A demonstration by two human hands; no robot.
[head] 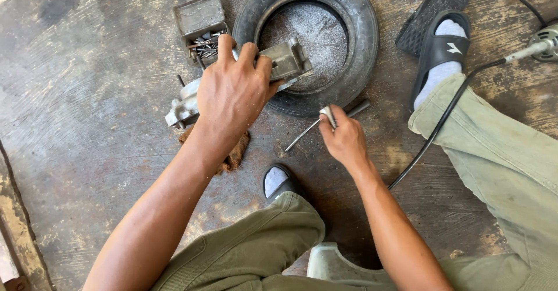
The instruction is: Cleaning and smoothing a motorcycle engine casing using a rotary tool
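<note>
Metal casting, likely heavy, stiff and dusty, is pressed down across the tyre by the left hand, best gripped around its body. A thin rod is pinched in the right hand.

The left hand grips a metal casting on a tyre; the right hand holds a thin tool.

Black tyre, olive-green trousers, black slipper over white sock, grey metal casting
</note>
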